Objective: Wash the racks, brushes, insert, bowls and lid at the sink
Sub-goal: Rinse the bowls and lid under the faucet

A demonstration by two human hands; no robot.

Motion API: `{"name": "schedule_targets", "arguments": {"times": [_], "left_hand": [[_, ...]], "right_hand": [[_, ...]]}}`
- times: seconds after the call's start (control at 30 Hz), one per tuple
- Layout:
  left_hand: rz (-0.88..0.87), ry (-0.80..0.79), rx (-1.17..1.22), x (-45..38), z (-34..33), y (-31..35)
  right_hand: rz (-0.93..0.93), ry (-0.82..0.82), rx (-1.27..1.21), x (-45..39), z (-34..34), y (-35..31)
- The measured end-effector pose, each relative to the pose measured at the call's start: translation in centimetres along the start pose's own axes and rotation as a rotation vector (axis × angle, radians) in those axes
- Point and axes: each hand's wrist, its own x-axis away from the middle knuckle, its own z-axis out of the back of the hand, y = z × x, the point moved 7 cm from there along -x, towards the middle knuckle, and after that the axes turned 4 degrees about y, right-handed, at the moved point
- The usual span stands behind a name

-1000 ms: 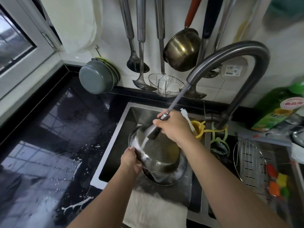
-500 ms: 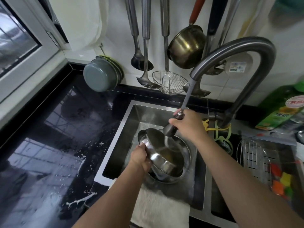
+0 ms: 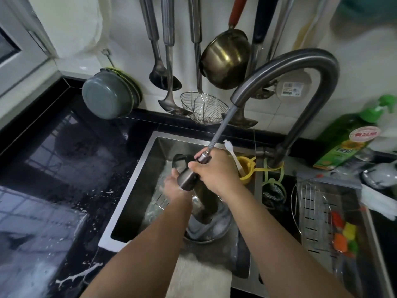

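The sink (image 3: 137, 190) is the landmark here. Above its left basin, the right hand (image 3: 214, 171) is curled around the pull-out spray head (image 3: 188, 179) of the faucet (image 3: 300, 67); the hose (image 3: 221, 130) runs from the hand up to the spout. Just under the spray head, the left hand (image 3: 174, 186) holds a steel bowl (image 3: 202, 203) that is tilted on its edge. Its fingers are mostly hidden behind the spray head and the bowl, so I cannot tell how they lie, only that they touch the bowl's rim. Below this bowl, at the bottom of the basin, lies another round steel piece (image 3: 214, 231) with foam. A wire rack (image 3: 161, 203) shows partly in the water, left of the bowl. In the right part of the sink stands a perforated steel insert (image 3: 315, 211), with coloured brushes (image 3: 343, 235) on it. Behind the sink, a yellow holder (image 3: 247, 171) carries a white brush (image 3: 233, 155). The black worktop (image 3: 64, 168) left of the sink is splashed with white foam.
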Motion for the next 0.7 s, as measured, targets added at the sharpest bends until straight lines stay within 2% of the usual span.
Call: {"name": "schedule_targets", "arguments": {"times": [0.13, 0.23, 0.3, 0.4, 0.5, 0.6, 0.7], "left_hand": [[-0.192, -0.039, -0.289, 0.0, -0.1, 0.6], [-0.305, -0.084, -0.373, 2.1, 0.6, 1.1], [-0.293, -0.113, -0.376, 2.6, 1.3, 0.4], [-0.273, -0.111, -0.436, 2.5, 2.9, 0.0], [-0.253, -0.132, -0.425, 3.0, 4.3, 0.4], [-0.243, -0.119, -0.376, 2.4, 5.4, 1.1], [-0.112, -0.112, -0.236, 1.4, 5.4, 1.2]], "right_hand": [[0.004, 0.014, 0.194, 0.2, 1.8, 1.0], [0.035, 0.029, 0.178, -0.6, 1.5, 0.4], [0.053, 0.058, 0.131, -1.8, 0.8, -0.2], [0.077, 0.184, 0.105, -3.9, 1.4, -0.1], [0.111, 0.249, 0.192, -4.8, 3.3, 0.2], [0.126, 0.193, 0.345, -4.2, 3.9, 0.0], [0.042, 0.009, 0.421, -2.8, 2.7, 1.0]]}}
